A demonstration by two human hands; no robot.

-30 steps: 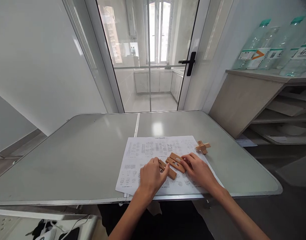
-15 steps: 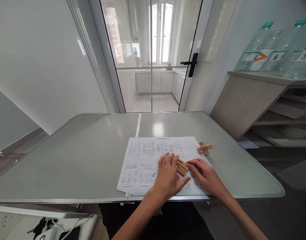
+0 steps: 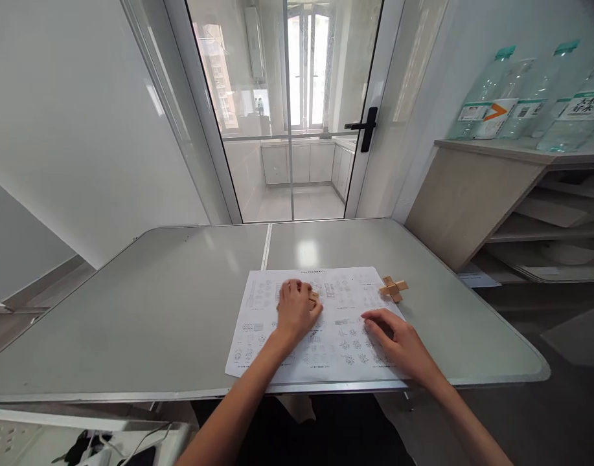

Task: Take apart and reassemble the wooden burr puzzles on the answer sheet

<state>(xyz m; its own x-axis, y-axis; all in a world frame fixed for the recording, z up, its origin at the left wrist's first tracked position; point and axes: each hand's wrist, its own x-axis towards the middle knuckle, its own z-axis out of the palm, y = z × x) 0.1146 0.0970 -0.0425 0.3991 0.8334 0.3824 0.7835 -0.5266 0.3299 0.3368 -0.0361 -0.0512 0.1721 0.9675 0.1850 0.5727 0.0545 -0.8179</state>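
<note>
My left hand (image 3: pixel 295 312) is closed over small wooden puzzle pieces (image 3: pixel 313 298) on the printed sheet (image 3: pixel 328 349). Its fingers cover most of them; only their right side shows by the thumb. Resting low on the sheet's right part, my right hand (image 3: pixel 396 342) has its fingers curled and the thumb close to the index fingertip, with nothing visible between them. An assembled wooden cross-shaped puzzle (image 3: pixel 393 289) lies at the sheet's upper right corner. Rows of small line diagrams cover the paper.
The grey table (image 3: pixel 180 310) has a metal edge and a seam strip. A shelf unit (image 3: pixel 476 194) with several plastic bottles (image 3: pixel 479 97) stands at the right. Beyond the table is a glass door (image 3: pixel 316 162). Cables (image 3: pixel 146 440) lie on a white surface at lower left.
My left hand has moved left and away from me, taking the wooden pieces with it off the sheet's middle right. My right hand has stayed nearly in place, now apart from the pieces.
</note>
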